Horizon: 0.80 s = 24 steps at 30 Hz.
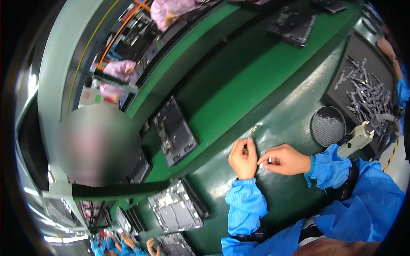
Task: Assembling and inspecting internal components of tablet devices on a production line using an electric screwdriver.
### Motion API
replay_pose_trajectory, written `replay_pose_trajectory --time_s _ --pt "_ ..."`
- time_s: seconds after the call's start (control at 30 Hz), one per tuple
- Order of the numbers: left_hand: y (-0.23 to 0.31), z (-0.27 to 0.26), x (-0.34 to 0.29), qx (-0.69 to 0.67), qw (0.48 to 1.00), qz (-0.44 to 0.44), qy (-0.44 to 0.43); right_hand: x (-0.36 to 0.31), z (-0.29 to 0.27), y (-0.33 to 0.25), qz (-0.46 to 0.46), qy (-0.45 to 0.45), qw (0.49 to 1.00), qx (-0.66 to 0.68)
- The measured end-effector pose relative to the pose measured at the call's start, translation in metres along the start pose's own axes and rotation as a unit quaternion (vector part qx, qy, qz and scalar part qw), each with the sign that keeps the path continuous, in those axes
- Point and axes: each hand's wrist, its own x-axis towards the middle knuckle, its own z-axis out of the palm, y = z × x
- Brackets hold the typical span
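1. Left hand [244, 163] loosely pinched, right hand [289, 161] half-curled; can't tell if either holds anything
2. One small part [254, 128] just beyond left hand
3. Right of hands: one bowl [328, 108], pale bits [329, 124]; beyond, one tray [366, 48], metallic strips [368, 94]

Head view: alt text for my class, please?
Left hand and right hand, blue-sleeved, sit close together over a green workbench; whether they hold anything is unclear. To their right are a round dish of grey pieces and a tray of metallic strips; to their left, opened electronic devices.
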Motion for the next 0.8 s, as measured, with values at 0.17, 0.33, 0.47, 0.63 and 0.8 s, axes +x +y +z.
replay_pose_trajectory --time_s 0.17,0.33,0.47,0.63,0.8 --pt "-0.005 -0.005 0.001 0.022 0.999 -0.034 0.016 0.009 0.002 0.0 -0.006 -0.03 1.0 0.004" --pt "0.002 0.003 0.005 0.01 1.0 0.017 0.018 0.003 0.0 0.003 0.0 0.011 1.0 -0.016" --pt "0.0 -0.002 0.003 0.017 0.999 -0.007 0.042 0.009 0.005 -0.005 0.003 -0.007 1.0 -0.013" --pt "0.002 -0.012 0.003 0.022 0.999 -0.016 0.039 0.012 0.009 -0.009 0.027 -0.002 0.999 -0.026" --pt "-0.007 0.007 0.007 0.018 0.999 0.04 0.008 0.008 0.002 0.009 0.0 0.098 0.994 0.054"
